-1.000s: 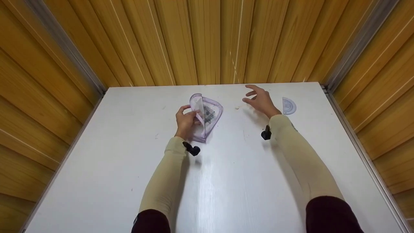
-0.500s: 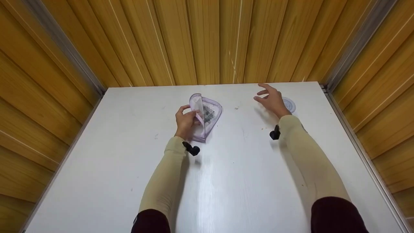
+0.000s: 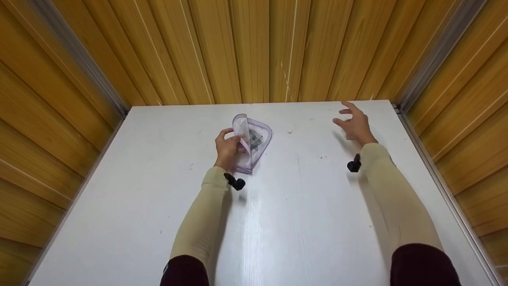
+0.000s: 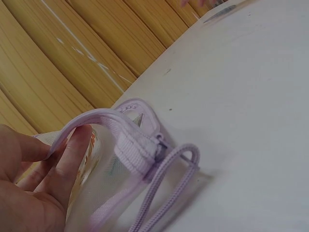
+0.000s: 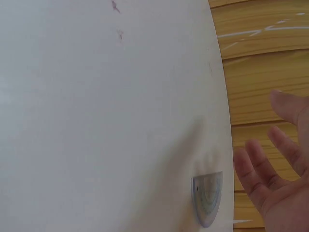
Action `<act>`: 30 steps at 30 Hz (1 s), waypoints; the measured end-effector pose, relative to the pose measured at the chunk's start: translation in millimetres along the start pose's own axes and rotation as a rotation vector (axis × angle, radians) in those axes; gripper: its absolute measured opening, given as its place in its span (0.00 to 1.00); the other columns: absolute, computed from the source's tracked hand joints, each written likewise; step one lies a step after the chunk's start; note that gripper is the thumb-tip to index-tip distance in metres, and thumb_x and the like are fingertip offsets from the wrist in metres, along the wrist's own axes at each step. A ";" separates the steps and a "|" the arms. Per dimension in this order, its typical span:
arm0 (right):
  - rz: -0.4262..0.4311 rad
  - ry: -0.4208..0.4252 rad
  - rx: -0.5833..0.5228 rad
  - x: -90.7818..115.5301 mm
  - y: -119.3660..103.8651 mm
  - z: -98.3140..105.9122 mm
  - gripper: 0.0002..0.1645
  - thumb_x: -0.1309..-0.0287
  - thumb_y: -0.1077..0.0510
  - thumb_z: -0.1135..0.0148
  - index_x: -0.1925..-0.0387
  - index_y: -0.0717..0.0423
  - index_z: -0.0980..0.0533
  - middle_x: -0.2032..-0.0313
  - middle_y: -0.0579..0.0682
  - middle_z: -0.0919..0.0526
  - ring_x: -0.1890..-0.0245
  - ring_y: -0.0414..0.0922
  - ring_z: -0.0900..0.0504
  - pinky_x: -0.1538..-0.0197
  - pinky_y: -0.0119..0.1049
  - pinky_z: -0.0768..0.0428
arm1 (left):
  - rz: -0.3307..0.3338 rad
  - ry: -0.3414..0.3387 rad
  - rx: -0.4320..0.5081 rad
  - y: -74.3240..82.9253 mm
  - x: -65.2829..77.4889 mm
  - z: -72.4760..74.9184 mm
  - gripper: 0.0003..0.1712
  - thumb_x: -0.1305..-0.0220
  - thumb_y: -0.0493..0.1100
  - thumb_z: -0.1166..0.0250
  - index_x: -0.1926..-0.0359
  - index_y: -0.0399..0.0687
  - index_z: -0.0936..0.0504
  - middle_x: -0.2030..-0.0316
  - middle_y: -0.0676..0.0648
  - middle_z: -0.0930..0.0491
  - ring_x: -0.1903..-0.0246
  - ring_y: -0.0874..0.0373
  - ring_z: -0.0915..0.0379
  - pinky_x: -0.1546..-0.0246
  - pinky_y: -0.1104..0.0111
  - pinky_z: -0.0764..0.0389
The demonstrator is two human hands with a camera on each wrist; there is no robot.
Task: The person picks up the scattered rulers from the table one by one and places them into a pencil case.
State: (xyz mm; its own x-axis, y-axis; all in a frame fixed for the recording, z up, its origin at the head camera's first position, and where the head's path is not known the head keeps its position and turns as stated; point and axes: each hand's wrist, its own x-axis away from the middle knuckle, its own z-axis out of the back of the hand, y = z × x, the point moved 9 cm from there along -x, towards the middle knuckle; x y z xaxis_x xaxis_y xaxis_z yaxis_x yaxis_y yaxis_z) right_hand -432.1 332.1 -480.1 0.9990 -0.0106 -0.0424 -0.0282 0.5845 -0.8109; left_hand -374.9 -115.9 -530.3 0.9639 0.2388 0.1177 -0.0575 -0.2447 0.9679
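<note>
A see-through zip pouch (image 3: 270,137) with lilac edging lies on the white table, its upper flap lifted. My left hand (image 3: 227,150) pinches that flap's edge between thumb and fingers. Dark-printed clear pieces (image 3: 256,140) show inside the pouch. The left wrist view shows the lilac zipper band (image 4: 137,147) and a looped pull cord (image 4: 178,176). At the back right, my right hand (image 3: 357,125) hovers with fingers spread and loosely bent, holding nothing. A clear half-round protractor (image 5: 207,198) lies on the table near it; in the head view the hand mostly covers it.
The white table (image 3: 301,214) meets a yellow wood-grain panel wall (image 3: 250,51) at the back. Similar panels (image 3: 472,119) stand along both sides, with grey metal rails (image 3: 444,178) by the table's edges.
My right hand has moved steadily to the right until it is over the protractor, which it now mostly hides in the head view. The left hand and pouch have stayed put.
</note>
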 end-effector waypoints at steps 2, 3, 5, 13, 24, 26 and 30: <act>-0.016 0.003 0.001 0.7 5.5 8.1 0.51 0.33 0.49 0.32 0.18 0.42 0.50 0.28 0.57 0.31 0.37 0.59 0.24 0.38 0.51 0.22 | -0.002 -0.004 -0.003 0.7 0.0 -1.2 0.27 0.33 0.26 0.42 0.33 0.31 0.31 0.58 0.33 0.13 0.76 0.54 0.16 0.77 0.64 0.15; -0.023 0.007 0.004 0.9 8.2 12.3 0.52 0.33 0.49 0.31 0.18 0.41 0.50 0.27 0.57 0.32 0.37 0.60 0.25 0.35 0.53 0.25 | -0.002 -0.006 -0.006 0.9 -0.3 -1.6 0.27 0.33 0.27 0.42 0.33 0.32 0.31 0.58 0.33 0.13 0.76 0.54 0.16 0.76 0.64 0.15; -0.021 0.014 0.012 1.3 12.2 19.7 0.52 0.33 0.49 0.32 0.18 0.42 0.52 0.27 0.59 0.33 0.34 0.62 0.28 0.30 0.56 0.31 | -0.006 -0.008 -0.016 1.6 -0.6 -2.2 0.27 0.32 0.27 0.42 0.33 0.32 0.31 0.57 0.33 0.13 0.75 0.54 0.16 0.76 0.64 0.15; -0.036 0.015 0.020 6.4 30.5 34.1 0.62 0.34 0.47 0.31 0.17 0.35 0.65 0.23 0.61 0.41 0.21 0.62 0.53 0.23 0.61 0.51 | 0.012 -0.012 -0.036 -1.5 -0.9 -0.5 0.27 0.31 0.27 0.42 0.32 0.34 0.31 0.56 0.35 0.12 0.72 0.53 0.14 0.73 0.61 0.13; -0.071 -0.032 0.031 10.0 41.0 30.0 0.69 0.37 0.44 0.29 0.20 0.25 0.75 0.21 0.62 0.49 0.25 0.70 0.45 0.25 0.65 0.46 | 0.024 -0.008 -0.025 -2.3 0.0 0.0 0.26 0.28 0.30 0.42 0.31 0.36 0.31 0.56 0.37 0.12 0.68 0.50 0.13 0.67 0.58 0.12; -0.069 -0.027 0.033 10.5 40.1 29.4 0.70 0.37 0.44 0.28 0.20 0.26 0.75 0.21 0.62 0.48 0.23 0.67 0.50 0.24 0.64 0.50 | 0.022 -0.005 -0.041 -1.6 -0.5 0.1 0.26 0.28 0.30 0.42 0.31 0.37 0.31 0.56 0.38 0.12 0.68 0.51 0.13 0.67 0.58 0.12; -0.081 -0.023 0.032 11.9 39.8 28.6 0.71 0.38 0.44 0.28 0.20 0.27 0.76 0.20 0.62 0.52 0.21 0.65 0.56 0.24 0.65 0.54 | 0.014 -0.007 -0.047 -0.1 -0.9 -0.2 0.26 0.29 0.30 0.42 0.32 0.36 0.31 0.56 0.37 0.12 0.70 0.52 0.14 0.71 0.62 0.13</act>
State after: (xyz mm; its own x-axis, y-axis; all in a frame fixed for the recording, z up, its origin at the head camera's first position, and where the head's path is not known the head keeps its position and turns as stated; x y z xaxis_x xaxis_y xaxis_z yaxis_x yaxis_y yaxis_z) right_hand -420.4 378.5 -496.1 0.9985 -0.0406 0.0359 0.0532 0.6077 -0.7924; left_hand -375.8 -115.9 -530.4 0.9648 0.2288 0.1295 -0.0827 -0.2033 0.9756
